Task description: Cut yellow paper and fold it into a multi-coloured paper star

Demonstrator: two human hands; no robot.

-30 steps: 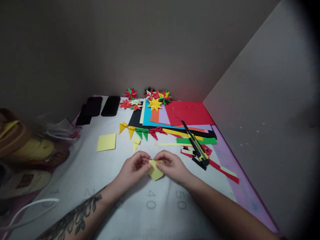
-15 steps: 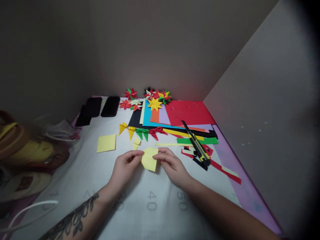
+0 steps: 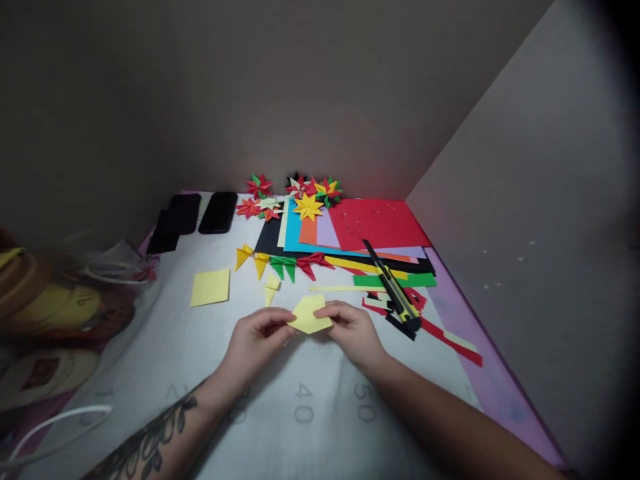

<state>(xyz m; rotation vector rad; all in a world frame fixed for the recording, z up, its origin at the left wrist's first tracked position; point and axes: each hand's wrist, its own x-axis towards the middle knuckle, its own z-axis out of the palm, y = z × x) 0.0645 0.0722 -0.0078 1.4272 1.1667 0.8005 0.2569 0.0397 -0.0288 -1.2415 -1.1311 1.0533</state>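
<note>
A pale yellow sheet of folded paper is held between my two hands, low over the white mat. My left hand pinches its left corner. On the right edge, the thumb and fingers of my right hand close on the same piece. Just beyond it lies a small folded yellow paper piece. A stack of square yellow paper rests to the left. Past my hands runs a row of folded paper points, with yellow, green and red ones.
A yellow-black utility knife lies on paper strips at right, its blade pointing away. Coloured sheets and several paper stars are at the back. A black phone sits back left; a brown-lidded jar and white cable stand left.
The yellow paper has been turned in my hands, and its pointed left corner now sits in my left fingers. My right hand's grip has shifted along to its right edge.
</note>
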